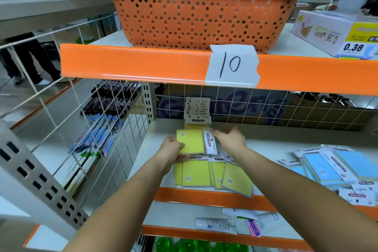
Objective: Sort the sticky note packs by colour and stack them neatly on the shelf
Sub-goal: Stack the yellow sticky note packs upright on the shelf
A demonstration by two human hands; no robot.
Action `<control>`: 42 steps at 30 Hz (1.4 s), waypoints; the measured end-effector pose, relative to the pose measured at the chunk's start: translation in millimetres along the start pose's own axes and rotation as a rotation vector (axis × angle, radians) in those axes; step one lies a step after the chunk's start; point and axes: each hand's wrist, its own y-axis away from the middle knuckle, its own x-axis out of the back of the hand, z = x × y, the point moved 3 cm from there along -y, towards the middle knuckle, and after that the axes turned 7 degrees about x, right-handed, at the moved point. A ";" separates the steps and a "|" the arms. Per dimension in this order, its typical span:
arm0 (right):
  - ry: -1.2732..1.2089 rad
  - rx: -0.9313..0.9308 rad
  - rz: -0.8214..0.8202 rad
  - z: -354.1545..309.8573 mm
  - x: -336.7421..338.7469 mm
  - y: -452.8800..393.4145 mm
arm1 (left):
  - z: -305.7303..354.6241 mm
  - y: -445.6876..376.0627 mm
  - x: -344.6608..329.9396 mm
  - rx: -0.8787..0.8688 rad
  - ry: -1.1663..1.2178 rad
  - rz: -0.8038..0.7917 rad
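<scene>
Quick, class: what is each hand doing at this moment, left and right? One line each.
Left hand: closed on the left edge of the yellow sticky note pack.
Right hand: pinching that pack's white header end, above the yellow packs on the shelf.

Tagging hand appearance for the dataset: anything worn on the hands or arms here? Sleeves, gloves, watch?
Nothing visible. The left hand and right hand are bare, without gloves or rings, and both forearms are uncovered up to the frame edge, with no sleeves, watch or bands in view.

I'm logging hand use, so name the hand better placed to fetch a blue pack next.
Probably the right hand: the blue packs lie on the shelf on its side. The left hand grips the yellow pack, further away.
</scene>
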 end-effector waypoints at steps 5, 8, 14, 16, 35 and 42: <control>-0.287 -0.096 -0.152 8.9 -21.5 4.0 | -5.3 -6.4 -11.1 0.054 0.254 -0.036; -0.496 -0.107 -0.250 8.4 -33.7 6.5 | -9.2 -8.9 -20.0 0.039 0.293 -0.033; -0.346 0.067 -0.223 -11.7 -27.9 -2.4 | -4.0 -10.6 -26.8 0.005 0.137 0.076; -0.190 0.190 -0.228 -23.3 -23.3 -8.0 | 2.1 -14.0 -23.1 -0.029 0.088 0.108; 0.195 0.250 -0.070 -10.8 -45.7 -44.7 | 5.7 -47.6 -24.0 -0.229 -0.734 0.409; 0.396 0.159 -0.114 9.8 -48.5 -37.9 | -4.8 -57.0 -19.2 -0.247 -0.814 0.416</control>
